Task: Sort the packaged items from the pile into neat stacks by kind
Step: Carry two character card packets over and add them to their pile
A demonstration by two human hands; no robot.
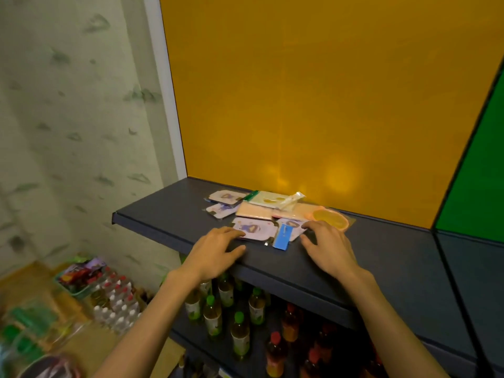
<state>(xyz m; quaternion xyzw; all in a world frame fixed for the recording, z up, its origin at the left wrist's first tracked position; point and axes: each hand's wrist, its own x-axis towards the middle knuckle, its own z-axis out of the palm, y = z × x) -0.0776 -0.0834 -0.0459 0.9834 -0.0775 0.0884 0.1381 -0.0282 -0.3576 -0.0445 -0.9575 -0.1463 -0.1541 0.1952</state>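
A loose pile of flat packets lies on a dark shelf (152, 222). Pale pink cartoon cards sit at the back left (225, 197), below that (219, 210) and at the front (253, 231). A blue-labelled packet (282, 240) lies beside the front card. A peach packet (255, 211), a green-topped clear packet (270, 199) and an orange round item in a clear bag (331, 218) lie behind. My left hand (215, 251) rests on the shelf, fingertips touching the front card. My right hand (326, 246) hovers with spread fingers at the pile's right edge, holding nothing.
An orange back panel (313, 105) rises behind the shelf, with a green panel (480, 186) to the right. Green- and red-capped bottles (240, 331) stand on the lower shelf. Baskets and small bottles (109, 298) sit on the floor at the left.
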